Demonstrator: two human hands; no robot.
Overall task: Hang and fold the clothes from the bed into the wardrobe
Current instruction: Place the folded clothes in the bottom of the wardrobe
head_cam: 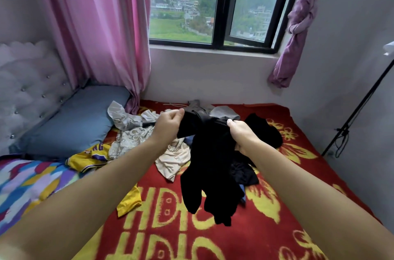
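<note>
Both hands hold a black garment (210,159) raised above the red blanket (277,227) at scene centre. The left hand (168,124) grips its upper left edge with curled fingers; the right hand (242,135) grips the upper right edge likewise. The fabric hangs down between the forearms. Further clothes lie behind: a yellow jersey (89,156) at left, a cream patterned garment (132,140) beside it.

One pillow (72,119), two curtains (102,25), and perhaps eight garments (132,142), the heap blurring the count.
</note>
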